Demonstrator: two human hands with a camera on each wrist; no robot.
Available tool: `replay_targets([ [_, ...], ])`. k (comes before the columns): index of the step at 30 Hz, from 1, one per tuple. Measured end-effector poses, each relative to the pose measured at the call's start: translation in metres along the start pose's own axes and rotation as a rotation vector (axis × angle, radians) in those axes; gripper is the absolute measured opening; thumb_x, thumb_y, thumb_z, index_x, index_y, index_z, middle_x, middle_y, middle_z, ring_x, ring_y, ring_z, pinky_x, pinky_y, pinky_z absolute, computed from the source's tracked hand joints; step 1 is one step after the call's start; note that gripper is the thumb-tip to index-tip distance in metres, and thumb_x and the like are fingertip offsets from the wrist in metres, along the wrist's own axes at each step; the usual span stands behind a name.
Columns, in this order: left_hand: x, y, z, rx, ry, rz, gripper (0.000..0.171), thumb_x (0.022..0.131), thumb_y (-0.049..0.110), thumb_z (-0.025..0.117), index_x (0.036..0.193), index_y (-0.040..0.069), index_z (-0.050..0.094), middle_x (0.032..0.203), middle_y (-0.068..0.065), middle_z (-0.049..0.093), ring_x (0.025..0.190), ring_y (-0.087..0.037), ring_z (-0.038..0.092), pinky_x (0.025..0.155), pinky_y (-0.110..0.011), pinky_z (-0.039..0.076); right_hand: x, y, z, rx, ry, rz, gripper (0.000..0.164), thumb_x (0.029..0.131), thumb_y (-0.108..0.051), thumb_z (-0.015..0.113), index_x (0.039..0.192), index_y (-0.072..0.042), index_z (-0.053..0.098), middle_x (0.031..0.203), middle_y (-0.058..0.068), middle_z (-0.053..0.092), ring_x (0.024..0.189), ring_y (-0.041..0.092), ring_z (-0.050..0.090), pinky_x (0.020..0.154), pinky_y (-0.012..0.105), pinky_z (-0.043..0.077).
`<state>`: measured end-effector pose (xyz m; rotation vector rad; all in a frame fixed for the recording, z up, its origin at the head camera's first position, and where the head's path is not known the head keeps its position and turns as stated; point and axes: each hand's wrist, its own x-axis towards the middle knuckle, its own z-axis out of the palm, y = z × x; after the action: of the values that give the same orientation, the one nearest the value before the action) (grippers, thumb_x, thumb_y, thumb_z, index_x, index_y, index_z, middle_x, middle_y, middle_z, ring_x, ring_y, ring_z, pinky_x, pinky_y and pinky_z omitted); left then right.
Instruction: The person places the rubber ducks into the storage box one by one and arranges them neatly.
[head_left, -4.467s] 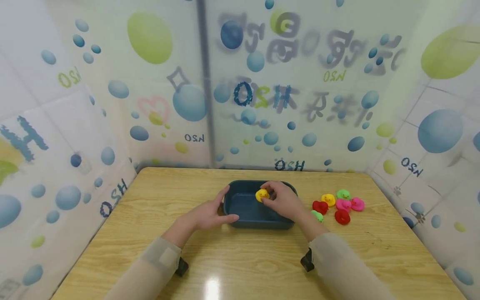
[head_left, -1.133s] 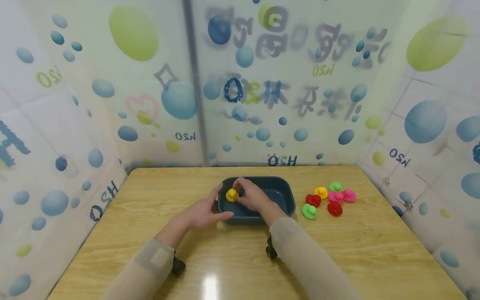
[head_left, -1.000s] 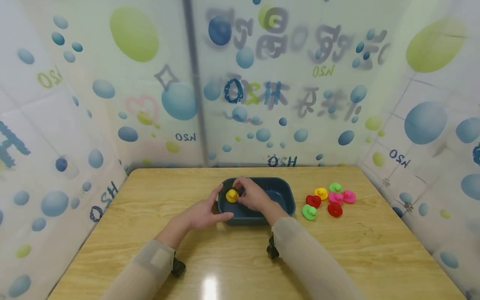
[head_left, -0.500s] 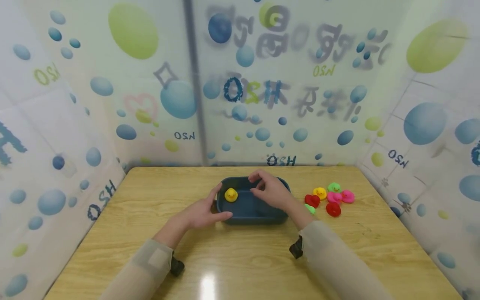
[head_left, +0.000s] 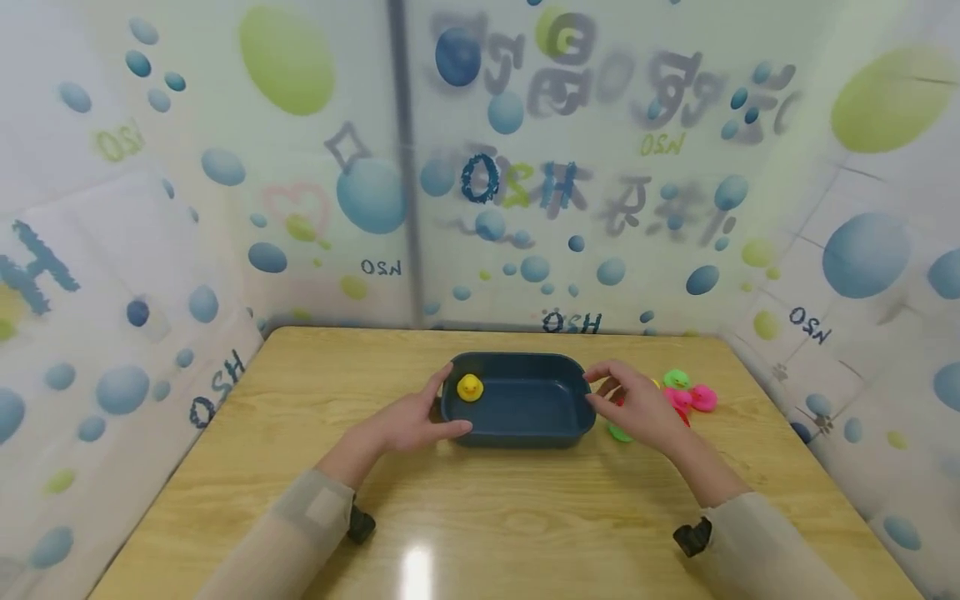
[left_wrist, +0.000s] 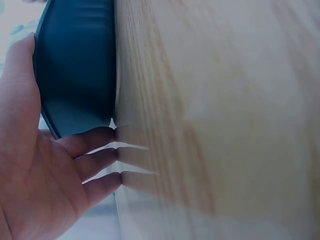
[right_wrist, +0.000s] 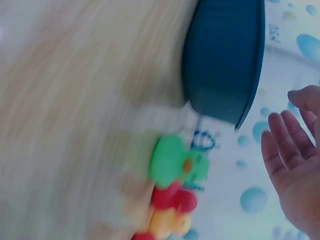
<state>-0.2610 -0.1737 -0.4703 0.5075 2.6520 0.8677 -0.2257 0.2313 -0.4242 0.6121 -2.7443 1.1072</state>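
Observation:
A small yellow rubber duck (head_left: 470, 387) sits inside the left end of a dark blue rectangular basin (head_left: 525, 440). My left hand (head_left: 408, 423) rests at the basin's left end, thumb along the near rim and fingers spread by the end wall. In the left wrist view, three fingertips (left_wrist: 107, 134) reach the tabletop beside it. My right hand (head_left: 633, 404), loosely bent and holding nothing, hovers just off the basin's right end. It partly covers a group of rubber ducks, among them a green duck (right_wrist: 169, 162), a red duck (right_wrist: 175, 197) and a pink duck (head_left: 703, 397).
The wooden table (head_left: 480, 517) extends in front of the basin. Behind and at both sides hang printed curtains (head_left: 337, 208) with blue and green dots. Another green duck (head_left: 677, 379) lies at the back of the group. Small black cameras (head_left: 692, 537) are strapped at the wrists.
The right hand brought the yellow duck to the basin's left end, let it go, and then moved right, out past the basin toward the other ducks. The left hand has stayed at the basin.

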Motion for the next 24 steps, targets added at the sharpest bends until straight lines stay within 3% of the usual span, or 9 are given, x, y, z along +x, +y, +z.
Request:
replay_targets([
  [10, 0.001, 0.001, 0.000, -0.001, -0.003, -0.001, 0.120, 0.091, 0.085, 0.067, 0.177, 0.039, -0.002, 0.155, -0.023, 0.063, 0.112, -0.024, 0.071, 0.108, -0.052, 0.056, -0.030, 0.035, -0.020, -0.068, 0.033, 0.051, 0.023, 0.102, -0.007, 0.077, 0.124, -0.004, 0.071, 0.116, 0.013, 0.075, 0.095, 0.018, 0.070, 0.082, 0.025, 0.058],
  [16, 0.000, 0.002, -0.001, -0.002, 0.000, 0.005, 0.120, 0.091, 0.084, 0.067, 0.178, 0.037, -0.001, 0.159, -0.024, 0.059, 0.125, -0.031, 0.071, 0.114, -0.055, 0.054, -0.036, 0.049, -0.024, -0.068, -0.057, 0.055, 0.030, 0.099, -0.008, 0.080, 0.127, 0.001, 0.072, 0.123, 0.019, 0.073, 0.096, 0.017, 0.069, 0.077, 0.024, 0.058],
  [24, -0.002, 0.003, -0.001, -0.008, 0.003, 0.004, 0.119, 0.092, 0.083, 0.068, 0.178, 0.037, 0.000, 0.160, -0.025, 0.059, 0.125, -0.032, 0.071, 0.115, -0.056, 0.053, -0.041, 0.056, -0.027, -0.044, -0.185, 0.098, 0.037, 0.094, -0.006, 0.081, 0.128, 0.000, 0.068, 0.123, 0.014, 0.071, 0.104, 0.024, 0.069, 0.081, 0.025, 0.059],
])
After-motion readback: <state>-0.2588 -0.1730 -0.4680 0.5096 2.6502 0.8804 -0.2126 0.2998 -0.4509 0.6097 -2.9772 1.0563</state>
